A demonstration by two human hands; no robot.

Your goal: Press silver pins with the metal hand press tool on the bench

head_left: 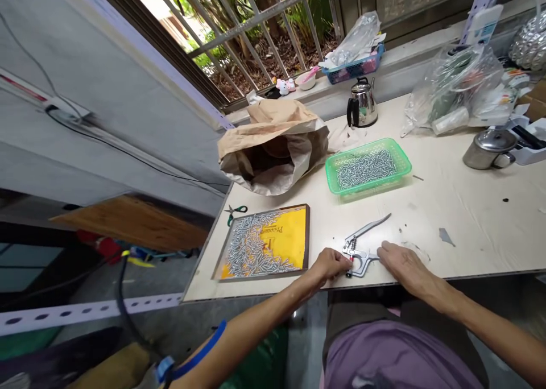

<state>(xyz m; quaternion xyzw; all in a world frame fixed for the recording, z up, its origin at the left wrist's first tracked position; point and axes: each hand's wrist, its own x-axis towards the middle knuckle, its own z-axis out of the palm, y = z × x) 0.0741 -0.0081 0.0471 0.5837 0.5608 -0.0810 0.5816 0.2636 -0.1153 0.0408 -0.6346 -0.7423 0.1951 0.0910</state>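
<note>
Metal hand pliers (362,257), like snap-setting pliers with a spring, lie near the table's front edge, handles spread apart. My right hand (405,267) has its fingers closed on the end of the lower handle. At the jaw end is my left hand (330,264), thumb and fingertips pinched beside a small red and black part; what they pinch is too small to make out. Left of it, a shallow tray (306,238) with a yellow base holds many small silvery metal pins (251,247). A green plastic basket (403,157) farther back contains more such pins.
An open brown paper bag (273,130) stands behind the tray, and scissors (236,211) lie at the left edge. A kettle (362,104), a metal mug (489,149) and plastic bags (452,93) stand toward the back. A grey scrap (446,236) lies at right.
</note>
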